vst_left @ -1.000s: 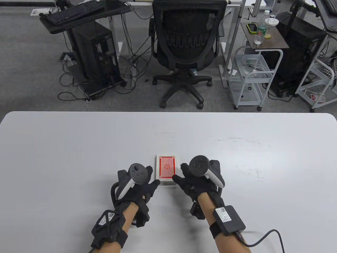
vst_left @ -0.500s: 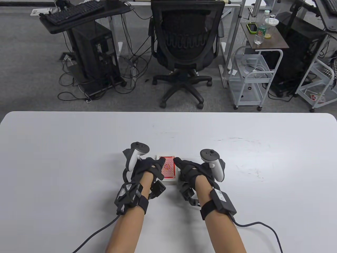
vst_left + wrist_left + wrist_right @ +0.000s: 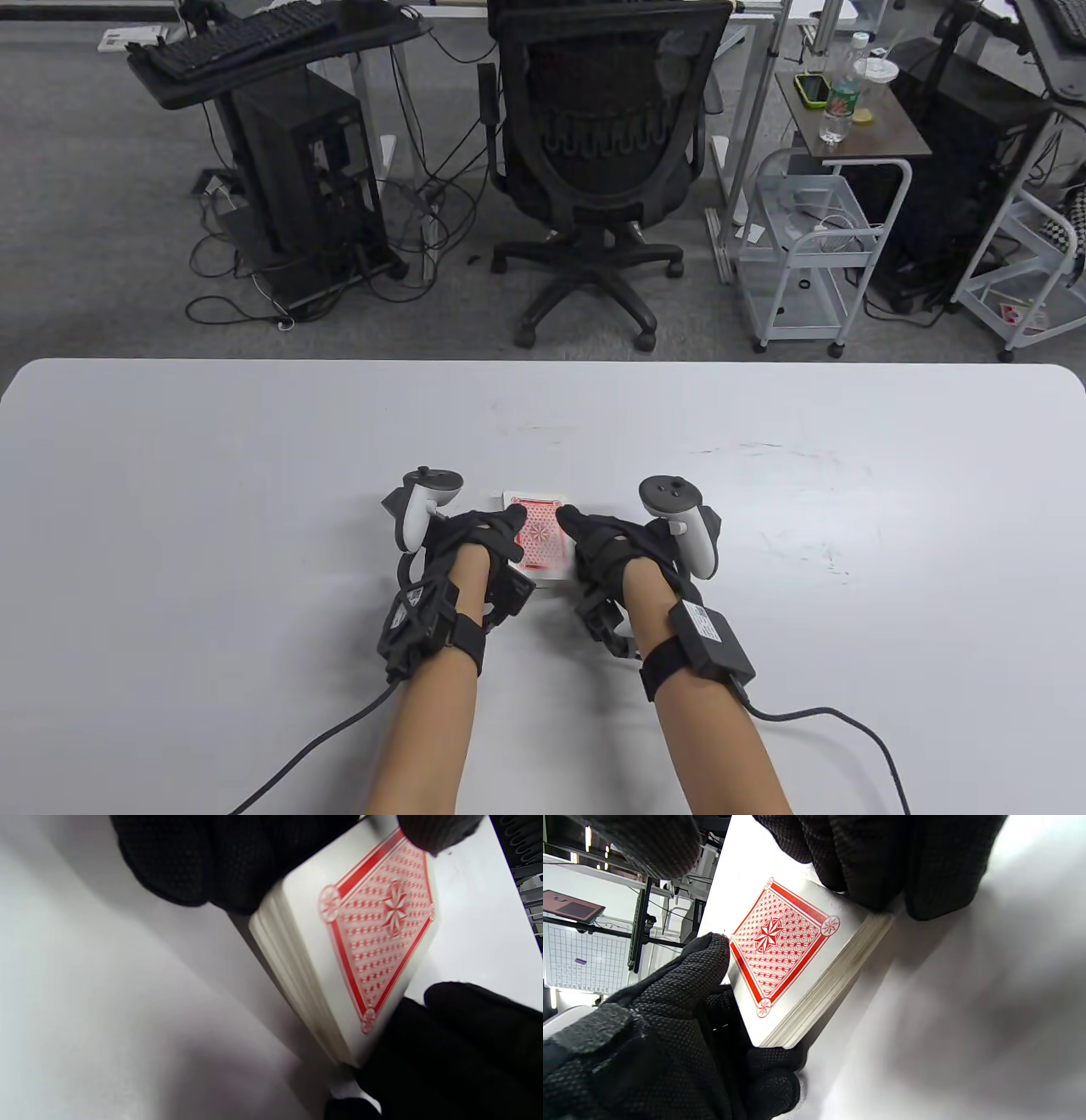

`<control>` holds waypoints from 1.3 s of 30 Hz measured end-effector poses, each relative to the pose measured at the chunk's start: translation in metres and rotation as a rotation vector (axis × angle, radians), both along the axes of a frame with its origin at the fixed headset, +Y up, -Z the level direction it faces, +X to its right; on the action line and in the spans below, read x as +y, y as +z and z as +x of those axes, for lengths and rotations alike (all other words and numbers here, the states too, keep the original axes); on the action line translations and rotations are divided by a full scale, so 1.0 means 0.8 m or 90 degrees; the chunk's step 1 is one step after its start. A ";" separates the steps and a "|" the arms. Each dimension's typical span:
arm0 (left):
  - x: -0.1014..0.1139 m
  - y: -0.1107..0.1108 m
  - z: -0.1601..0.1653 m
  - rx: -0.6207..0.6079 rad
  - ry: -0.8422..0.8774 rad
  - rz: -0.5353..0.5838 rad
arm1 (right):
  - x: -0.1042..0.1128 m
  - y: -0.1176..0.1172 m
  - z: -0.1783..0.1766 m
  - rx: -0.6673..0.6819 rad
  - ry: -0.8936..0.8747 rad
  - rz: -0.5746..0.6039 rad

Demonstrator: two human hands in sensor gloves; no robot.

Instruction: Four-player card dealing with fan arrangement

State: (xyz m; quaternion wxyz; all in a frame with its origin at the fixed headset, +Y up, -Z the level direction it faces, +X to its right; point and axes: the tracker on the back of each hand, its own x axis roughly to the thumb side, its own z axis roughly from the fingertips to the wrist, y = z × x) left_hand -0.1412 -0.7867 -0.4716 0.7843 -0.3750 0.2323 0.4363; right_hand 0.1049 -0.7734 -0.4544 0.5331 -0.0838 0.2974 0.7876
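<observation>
Table view: deck [image 3: 537, 543] on bench [image 3: 212, 509], long axis pointing away from person, between left hand [image 3: 475, 543] and right hand [image 3: 615, 548]; both equally near.
Wrist views: each hand's fingers curl on deck's long edges.

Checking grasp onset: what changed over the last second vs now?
Both hands moved in from the near corners of the deck onto it: the left hand and right hand now grip it from its two sides, and it looks tilted up off the table. The deck stayed roughly in place, squared, red back up.
</observation>
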 end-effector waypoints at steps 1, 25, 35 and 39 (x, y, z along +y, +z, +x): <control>-0.004 0.000 0.001 -0.005 0.014 -0.008 | -0.001 -0.001 0.002 -0.002 -0.006 -0.007; 0.038 0.073 -0.010 0.011 0.308 0.265 | 0.051 0.046 0.003 0.037 0.023 0.130; 0.024 0.146 -0.029 0.010 0.539 0.256 | 0.082 0.111 -0.020 0.082 0.012 0.229; 0.003 0.167 -0.035 0.053 0.564 0.259 | 0.060 0.116 -0.026 0.111 0.033 0.228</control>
